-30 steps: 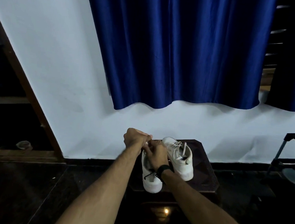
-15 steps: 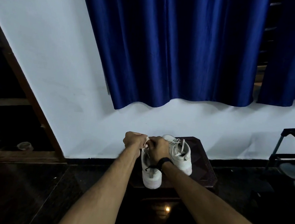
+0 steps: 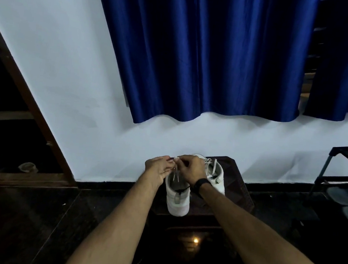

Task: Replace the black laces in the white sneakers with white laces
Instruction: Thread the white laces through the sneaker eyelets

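Two white sneakers stand on a small dark wooden stool (image 3: pixel 241 183) against the wall. The near sneaker (image 3: pixel 177 199) points its heel toward me, with a bit of black lace (image 3: pixel 184 189) at its collar. A white lace (image 3: pixel 175 174) runs up from its opening to my fingers. My left hand (image 3: pixel 158 167) pinches the lace end at the sneaker's left. My right hand (image 3: pixel 190 169), with a black band on the wrist, pinches the same lace just above the opening. The far sneaker (image 3: pixel 215 175) sits behind my right hand with white laces in it.
A blue curtain (image 3: pixel 199 52) hangs on the white wall above the stool. A wooden door frame (image 3: pixel 30 106) stands at the left. A dark metal rack (image 3: pixel 342 172) stands at the right. The floor (image 3: pixel 17 222) is dark and glossy.
My hands have shifted slightly on the near sneaker; the left hand has loosened from a fist, its fingers now reaching right toward the lace end. The camera tilted up a little.
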### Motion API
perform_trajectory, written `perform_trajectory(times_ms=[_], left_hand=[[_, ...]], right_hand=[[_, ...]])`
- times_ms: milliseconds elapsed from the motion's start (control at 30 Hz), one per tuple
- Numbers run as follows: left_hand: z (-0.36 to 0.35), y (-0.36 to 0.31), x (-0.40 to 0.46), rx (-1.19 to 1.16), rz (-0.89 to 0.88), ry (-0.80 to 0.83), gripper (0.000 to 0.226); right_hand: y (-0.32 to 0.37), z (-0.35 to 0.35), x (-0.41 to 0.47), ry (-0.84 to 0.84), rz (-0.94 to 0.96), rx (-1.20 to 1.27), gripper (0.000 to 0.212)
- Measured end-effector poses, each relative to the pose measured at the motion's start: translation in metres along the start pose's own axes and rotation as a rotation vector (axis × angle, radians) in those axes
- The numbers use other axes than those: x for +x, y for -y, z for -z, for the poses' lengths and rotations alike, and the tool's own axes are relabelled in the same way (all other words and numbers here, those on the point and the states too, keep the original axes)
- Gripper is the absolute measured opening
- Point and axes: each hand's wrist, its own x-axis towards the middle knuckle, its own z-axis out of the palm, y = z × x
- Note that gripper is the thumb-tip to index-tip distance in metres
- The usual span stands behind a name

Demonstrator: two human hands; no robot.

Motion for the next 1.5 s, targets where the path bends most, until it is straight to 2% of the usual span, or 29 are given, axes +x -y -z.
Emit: perform_trajectory(times_ms=[133,233,333,400,533,633,700,767,867,933,1033,1133,1200,1300,1400,1500], left_hand=[[0.007,0.011,0.014,0.144,-0.091,-0.081,0.028],[0.021,0.015,0.025,0.419,-0.2,-0.214,0.028],[0.021,0.016,0.032,0.744,-0.364,-0.01,0.029],[0.015,0.015,0.035,0.902,-0.396,0.132,0.031],[0.004,0.012,0.039,1.194,-0.378,0.329,0.037],[0.008,0.023,0.037,1.508,-0.575,0.293,0.056],[0.009,0.035,0.034,1.608,-0.688,0.225,0.067],[0.007,0.041,0.031,1.626,-0.746,0.17,0.068],[0.009,0.035,0.034,1.537,-0.753,0.153,0.054],[0.013,0.023,0.035,1.483,-0.704,0.184,0.046],[0.016,0.01,0.038,1.439,-0.608,0.288,0.029],[0.017,0.006,0.041,1.377,-0.567,0.286,0.03],[0.018,0.005,0.041,1.327,-0.532,0.272,0.035],[0.023,0.005,0.04,1.231,-0.438,0.259,0.032],[0.036,0.01,0.038,0.95,-0.253,0.277,0.046],[0.043,0.018,0.032,0.804,-0.217,0.326,0.055]], right_hand=[[-0.001,0.003,0.004,0.018,0.12,-0.094,0.016],[-0.005,0.018,0.002,0.179,0.218,-0.076,0.011],[-0.015,0.027,-0.004,0.274,0.256,-0.077,0.011],[-0.024,0.026,-0.009,0.271,0.247,-0.056,0.012],[-0.042,0.019,-0.016,0.096,0.113,0.033,0.012],[-0.045,0.015,-0.015,0.046,-0.008,0.135,0.014],[-0.043,0.012,-0.013,0.028,-0.073,0.183,0.014],[-0.04,0.011,-0.012,0.006,-0.096,0.218,0.015],[-0.037,0.014,-0.016,0.016,0.029,0.108,0.013],[-0.034,0.019,-0.023,0.144,0.207,-0.047,0.01],[-0.025,0.018,-0.031,0.386,0.425,-0.437,0.007],[0.004,0.011,-0.025,0.537,0.401,-0.785,0.021],[0.017,0.001,-0.017,0.589,0.44,-0.92,0.028],[0.02,-0.007,-0.008,0.545,0.437,-0.984,0.036],[0.016,-0.016,-0.008,0.474,0.327,-1.042,0.036],[0.02,-0.022,-0.011,0.51,0.231,-1.062,0.035]])
